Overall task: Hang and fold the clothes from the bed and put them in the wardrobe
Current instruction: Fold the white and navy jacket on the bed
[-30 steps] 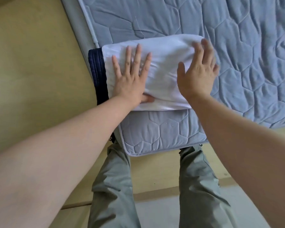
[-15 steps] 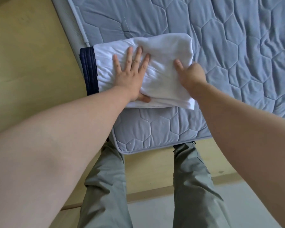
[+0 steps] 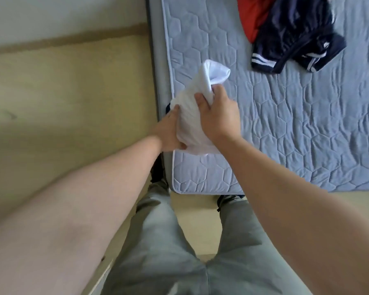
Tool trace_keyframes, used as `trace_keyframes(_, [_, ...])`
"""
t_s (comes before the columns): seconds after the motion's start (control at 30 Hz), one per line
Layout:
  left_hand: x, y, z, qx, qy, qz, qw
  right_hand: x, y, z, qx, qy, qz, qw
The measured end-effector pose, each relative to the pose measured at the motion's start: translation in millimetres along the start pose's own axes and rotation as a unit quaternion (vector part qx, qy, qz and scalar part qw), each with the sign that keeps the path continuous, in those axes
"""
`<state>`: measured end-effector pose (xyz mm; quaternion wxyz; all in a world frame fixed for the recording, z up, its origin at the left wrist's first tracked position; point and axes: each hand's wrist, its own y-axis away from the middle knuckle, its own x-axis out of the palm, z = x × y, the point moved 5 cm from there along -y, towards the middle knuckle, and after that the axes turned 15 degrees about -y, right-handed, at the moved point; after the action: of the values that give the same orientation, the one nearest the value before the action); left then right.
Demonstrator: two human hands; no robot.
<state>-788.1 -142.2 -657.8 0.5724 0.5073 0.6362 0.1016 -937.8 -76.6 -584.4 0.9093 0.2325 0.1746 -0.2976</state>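
Observation:
A folded white garment (image 3: pixel 197 99) with a dark navy edge is lifted off the near left corner of the bed, bent into a bundle. My left hand (image 3: pixel 168 130) holds its left side from underneath, fingers hidden behind the cloth. My right hand (image 3: pixel 217 116) grips its right side, thumb on top and fingers curled round the fold. At the far end of the grey quilted mattress (image 3: pixel 285 124) lie a crumpled navy garment with white stripes (image 3: pixel 296 37) and a red garment (image 3: pixel 250 15), partly under the navy one.
The bed's left edge (image 3: pixel 156 81) runs along a tan floor (image 3: pixel 62 92) with a brown strip at the back. My legs in grey-green trousers (image 3: pixel 168 241) stand at the foot of the bed. The wardrobe is out of view.
Both hands went from pressing flat on the white garment to gripping it from both sides and lifting it off the mattress. The camera has swung, bringing the navy and red clothes into view.

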Motion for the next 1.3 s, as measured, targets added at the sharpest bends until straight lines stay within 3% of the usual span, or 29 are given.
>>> trace_keyframes(0.13, [-55, 99, 29, -0.051, 0.129, -0.064, 0.988, 20, 43, 117, -0.089, 0.075, 0.09, 0.989])
trace_keyframes(0.23, [-93, 165, 70, -0.131, 0.243, -0.104, 0.955, 38, 81, 203, -0.165, 0.146, 0.151, 0.964])
trace_keyframes(0.33, [-119, 229, 113, -0.184, 0.394, -0.174, 0.883, 61, 122, 279, -0.234, 0.201, 0.196, 0.931])
trace_keyframes(0.47, [-146, 306, 176, -0.23, 0.472, -0.267, 0.808, 117, 176, 367, -0.316, 0.251, 0.247, 0.881])
trace_keyframes(0.7, [-270, 489, 309, -0.182, 0.547, -0.482, 0.659, 252, 270, 499, -0.441, 0.293, 0.301, 0.793])
trace_keyframes(0.73, [-287, 518, 324, -0.174, 0.536, -0.497, 0.661, 270, 284, 513, -0.462, 0.3, 0.3, 0.778])
trace_keyframes(0.83, [-317, 590, 371, -0.208, 0.423, -0.507, 0.721, 326, 326, 550, -0.531, 0.318, 0.313, 0.72])
trace_keyframes(0.9, [-324, 624, 406, -0.252, 0.359, -0.483, 0.758, 363, 353, 573, -0.572, 0.312, 0.333, 0.682])
trace_keyframes(0.97, [-327, 652, 446, -0.301, 0.322, -0.457, 0.773, 400, 380, 596, -0.609, 0.307, 0.353, 0.64])
trace_keyframes(1.2, [-324, 745, 565, -0.41, 0.249, -0.411, 0.776, 513, 455, 668, -0.683, 0.267, 0.416, 0.537])
trace_keyframes(1.23, [-322, 756, 581, -0.424, 0.256, -0.402, 0.77, 526, 459, 677, -0.688, 0.263, 0.419, 0.531])
trace_keyframes(1.3, [-321, 783, 622, -0.456, 0.303, -0.414, 0.727, 564, 473, 705, -0.698, 0.245, 0.433, 0.515])
